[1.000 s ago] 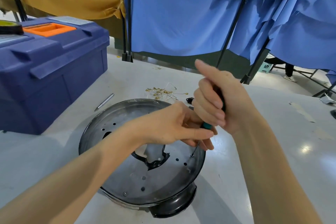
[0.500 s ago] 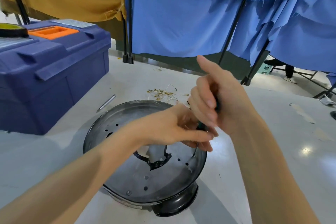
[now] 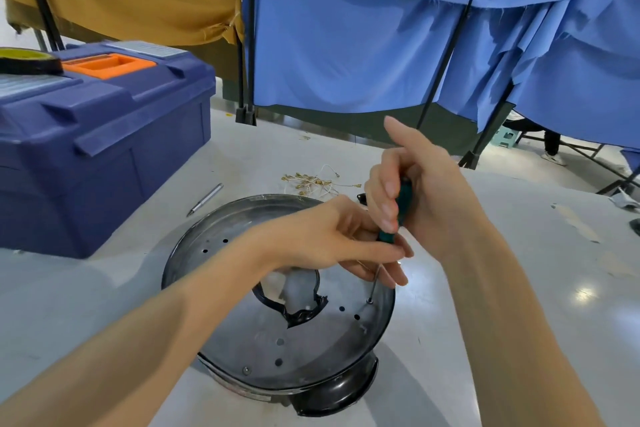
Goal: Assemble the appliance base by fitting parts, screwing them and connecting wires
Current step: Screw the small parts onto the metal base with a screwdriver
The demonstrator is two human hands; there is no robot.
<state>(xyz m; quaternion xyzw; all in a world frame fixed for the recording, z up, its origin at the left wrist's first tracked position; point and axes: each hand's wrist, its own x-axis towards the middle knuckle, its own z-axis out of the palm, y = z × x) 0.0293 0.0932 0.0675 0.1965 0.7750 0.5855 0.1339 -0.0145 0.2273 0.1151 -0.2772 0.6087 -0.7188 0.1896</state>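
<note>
- The right hand (image 3: 420, 184) still grips the screwdriver (image 3: 404, 196) upright, its fingers (image 3: 384, 192) curled tight round the green handle and the thumb pointing up.
- More of the green handle shows between those fingers and the palm than half a second ago, when it was almost hidden. The grip seems to have rolled a little round the handle.
- The left hand (image 3: 329, 236) has stayed where it was. Its fingers (image 3: 389, 248) are narrowed round the top of the thin shaft, just under the handle.
- The shaft's tip sits on a screw (image 3: 370, 301) near the right edge of the appliance base (image 3: 263, 340), the same spot as a second ago.
- The appliance base has not shifted. It lies on the pale worktop (image 3: 519, 288) in front of the person, its perforated metal plate facing up, with a jagged black-edged opening in the middle.
- Unchanged around it are a blue toolbox (image 3: 104, 149) at the left, a slim metal rod (image 3: 205, 199) beside it, and a small heap of wires (image 3: 311, 181) just behind the base.
</note>
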